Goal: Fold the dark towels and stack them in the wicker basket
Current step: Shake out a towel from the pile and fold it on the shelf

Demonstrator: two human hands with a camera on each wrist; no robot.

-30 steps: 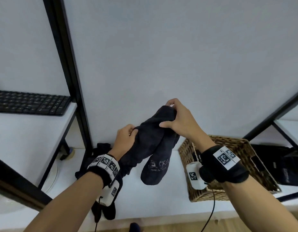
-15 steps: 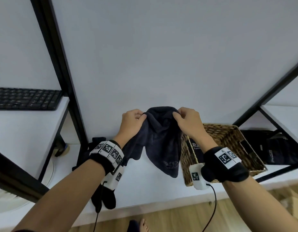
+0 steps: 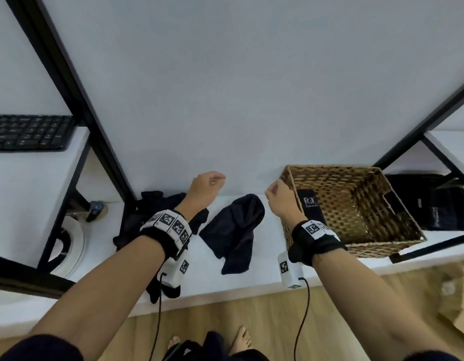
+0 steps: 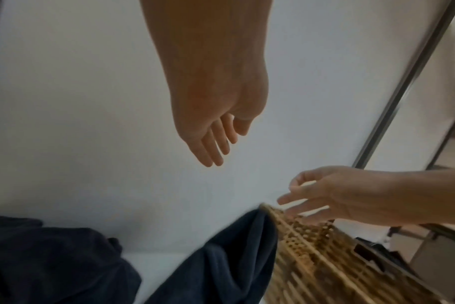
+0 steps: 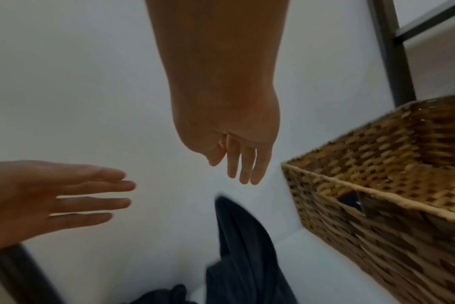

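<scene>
A dark towel (image 3: pixel 234 230) lies crumpled on the white shelf (image 3: pixel 257 277), between my two hands and just left of the wicker basket (image 3: pixel 376 246). It also shows as the dark towel (image 4: pixel 221 263) and the dark towel (image 5: pixel 244 253). My left hand (image 3: pixel 207 186) hovers above it with relaxed fingers (image 4: pixel 213 148), holding nothing. My right hand (image 3: pixel 279 196) hangs empty beside the basket's left rim, its fingers (image 5: pixel 243 166) loose. A folded dark towel with a white logo (image 3: pixel 310 207) lies inside the basket. More dark towels (image 3: pixel 152 212) are heaped at the left.
Black frame posts (image 3: pixel 77 100) rise left and right of the shelf bay. A keyboard (image 3: pixel 28 134) sits on the upper left surface. Dark bags (image 3: pixel 434 204) lie right of the basket. Wooden floor (image 3: pixel 251 316) and bare feet are below.
Both hands held the towel up in the air; they have let it go, and it now lies crumpled on the shelf. The hands stay raised and apart.
</scene>
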